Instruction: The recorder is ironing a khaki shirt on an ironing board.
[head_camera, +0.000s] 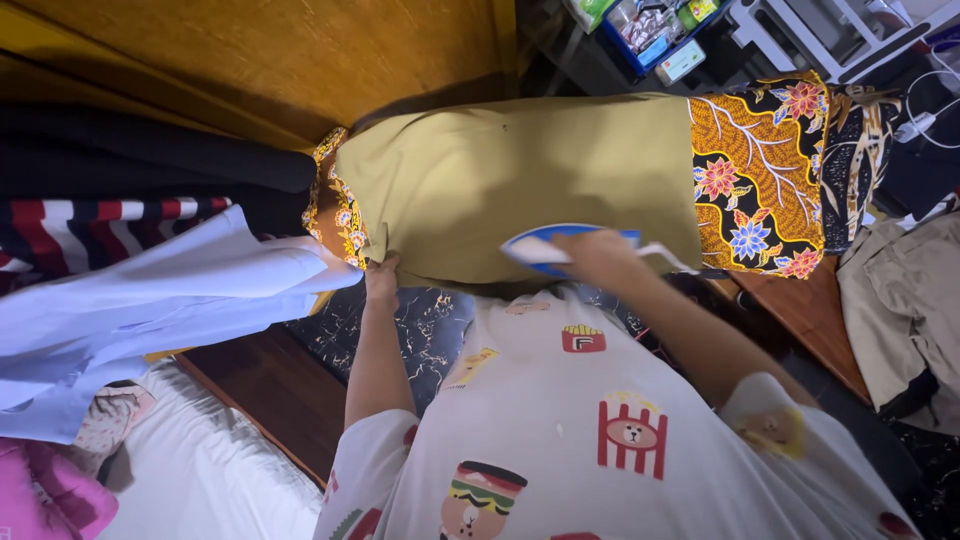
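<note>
Right hand (597, 252) apparently grips iron (545, 247); left hand (381, 279) pins olive cloth (520, 180).

I see an ironing board (760, 180) in a floral orange-and-black cover running nine to three o'clock. An olive-green cloth (520, 180) lies flat on it, with a blue-and-white iron (545, 248) at its six o'clock edge.

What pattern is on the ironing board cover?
Orange-and-black floral batik on the padded ironing board cover, clearest in the head view.
</note>
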